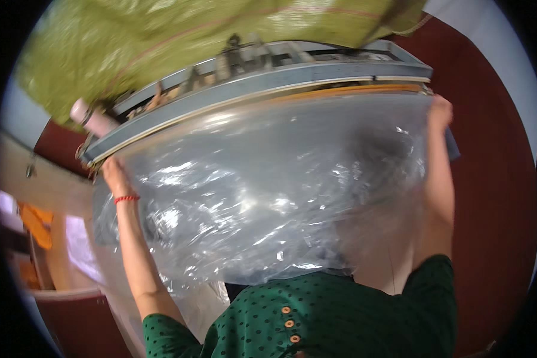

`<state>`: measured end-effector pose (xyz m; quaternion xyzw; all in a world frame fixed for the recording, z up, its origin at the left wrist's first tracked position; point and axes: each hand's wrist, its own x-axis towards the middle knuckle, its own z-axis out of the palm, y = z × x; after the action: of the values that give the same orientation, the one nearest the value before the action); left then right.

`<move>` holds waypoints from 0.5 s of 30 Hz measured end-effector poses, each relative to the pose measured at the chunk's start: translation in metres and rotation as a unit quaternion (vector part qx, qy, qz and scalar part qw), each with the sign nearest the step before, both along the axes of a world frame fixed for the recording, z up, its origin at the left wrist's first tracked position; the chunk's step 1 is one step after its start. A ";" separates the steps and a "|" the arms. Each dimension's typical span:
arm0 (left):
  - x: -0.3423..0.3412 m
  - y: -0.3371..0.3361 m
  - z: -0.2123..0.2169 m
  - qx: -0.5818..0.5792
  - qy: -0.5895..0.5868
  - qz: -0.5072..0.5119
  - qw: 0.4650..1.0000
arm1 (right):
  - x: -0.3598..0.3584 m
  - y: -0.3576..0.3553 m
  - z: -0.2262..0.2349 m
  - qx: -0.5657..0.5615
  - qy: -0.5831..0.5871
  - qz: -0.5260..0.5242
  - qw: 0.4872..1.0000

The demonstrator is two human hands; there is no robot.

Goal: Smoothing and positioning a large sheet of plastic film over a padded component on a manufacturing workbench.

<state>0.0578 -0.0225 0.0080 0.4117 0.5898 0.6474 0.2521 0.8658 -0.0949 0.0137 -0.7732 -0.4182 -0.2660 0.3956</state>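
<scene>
A wide sheet of clear plastic film hangs in front of me, shiny and wrinkled along its lower part. My left hand, below a red bead bracelet on the wrist, pinches its upper left corner. Its upper right corner is gripped in my right hand. Both corners are at the ends of a long grey metal machine, and the film's upper edge runs along the machine's near side. An orange strip shows just above that edge. Where the film meets the machine is partly hidden.
A pink bottle stands beside the machine's left end. Various parts lie in the machine's open top. Yellow-green woven sheeting covers what lies behind. A dark red wall panel rises at the right, and orange cloth hangs at far left.
</scene>
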 end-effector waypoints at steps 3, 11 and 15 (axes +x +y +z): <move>-0.059 0.014 -0.059 0.007 0.077 0.051 0.996 | -0.018 0.053 -0.058 0.089 0.108 0.095 0.986; -0.084 0.050 -0.071 0.048 0.023 0.024 0.998 | -0.051 0.096 -0.060 0.204 0.422 0.231 0.852; -0.069 0.050 -0.066 0.067 0.013 0.057 0.996 | -0.050 0.096 -0.059 0.216 0.393 0.195 0.872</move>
<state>-0.0115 0.0276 -0.0579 0.4015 0.5710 0.6934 0.1789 0.8163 0.0011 -0.0454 -0.6118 -0.3027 0.0585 0.7284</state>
